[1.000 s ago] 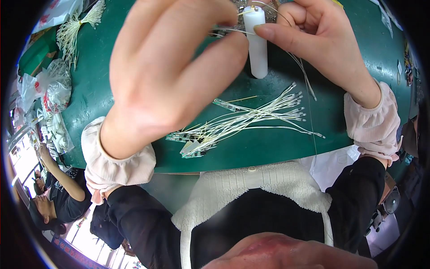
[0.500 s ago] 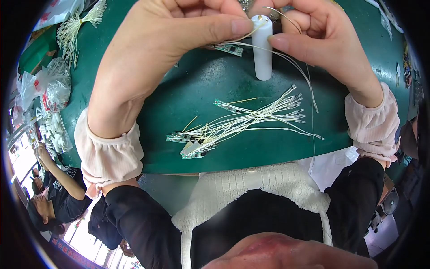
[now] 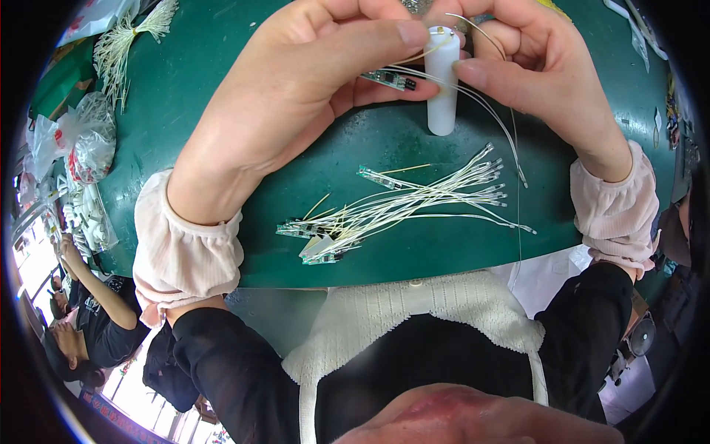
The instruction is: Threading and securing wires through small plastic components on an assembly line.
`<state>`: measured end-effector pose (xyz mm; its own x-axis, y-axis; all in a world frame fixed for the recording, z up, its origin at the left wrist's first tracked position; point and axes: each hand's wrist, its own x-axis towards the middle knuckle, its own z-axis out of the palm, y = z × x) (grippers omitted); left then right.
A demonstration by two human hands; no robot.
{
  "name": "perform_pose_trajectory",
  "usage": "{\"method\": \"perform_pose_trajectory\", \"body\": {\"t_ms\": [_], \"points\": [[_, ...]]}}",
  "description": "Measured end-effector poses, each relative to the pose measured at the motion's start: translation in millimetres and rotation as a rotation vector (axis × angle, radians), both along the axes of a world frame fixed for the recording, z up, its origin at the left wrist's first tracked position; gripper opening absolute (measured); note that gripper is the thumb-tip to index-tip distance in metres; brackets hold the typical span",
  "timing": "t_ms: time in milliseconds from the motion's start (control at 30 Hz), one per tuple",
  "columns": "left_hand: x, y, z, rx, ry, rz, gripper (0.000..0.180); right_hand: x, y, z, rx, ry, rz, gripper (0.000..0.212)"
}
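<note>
Near the far part of the table, my left hand is closed on a small green circuit board with thin white wires. Its thumb is by the top of a white cylinder, where a short yellowish wire meets the end. A finger below the board reaches the cylinder's side. My right hand grips the cylinder's upper right side with thumb and fingers. A thin wire curves over these fingers and hangs down. The board's white wires trail past the cylinder to the right.
A bundle of white-wired circuit boards lies on the green table near its front edge. Far left are a tied bunch of pale wires, a clear plastic bag and white parts. Another person sits at left.
My left hand has shifted right and turned, bringing a finger under the circuit board and against the cylinder. The cylinder has moved slightly right.
</note>
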<state>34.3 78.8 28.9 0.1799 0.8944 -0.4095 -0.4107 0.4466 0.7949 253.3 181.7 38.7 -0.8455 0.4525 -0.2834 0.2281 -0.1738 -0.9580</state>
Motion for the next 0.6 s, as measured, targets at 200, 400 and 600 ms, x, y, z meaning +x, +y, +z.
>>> {"method": "perform_pose_trajectory", "body": {"t_ms": [200, 400, 600], "points": [[-4, -1, 0, 0.018, -0.235, 0.030, 0.007, -4, -5, 10, 0.038, -0.006, -0.084, 0.022], [-5, 2, 0, 0.043, -0.177, 0.079, 0.007, 0, -2, -10, 0.192, 0.211, -0.156, 0.013], [-8, 3, 0, 0.064, -0.126, 0.093, 0.008, -6, -3, -9, 0.479, 0.146, -0.138, 0.007]]}}
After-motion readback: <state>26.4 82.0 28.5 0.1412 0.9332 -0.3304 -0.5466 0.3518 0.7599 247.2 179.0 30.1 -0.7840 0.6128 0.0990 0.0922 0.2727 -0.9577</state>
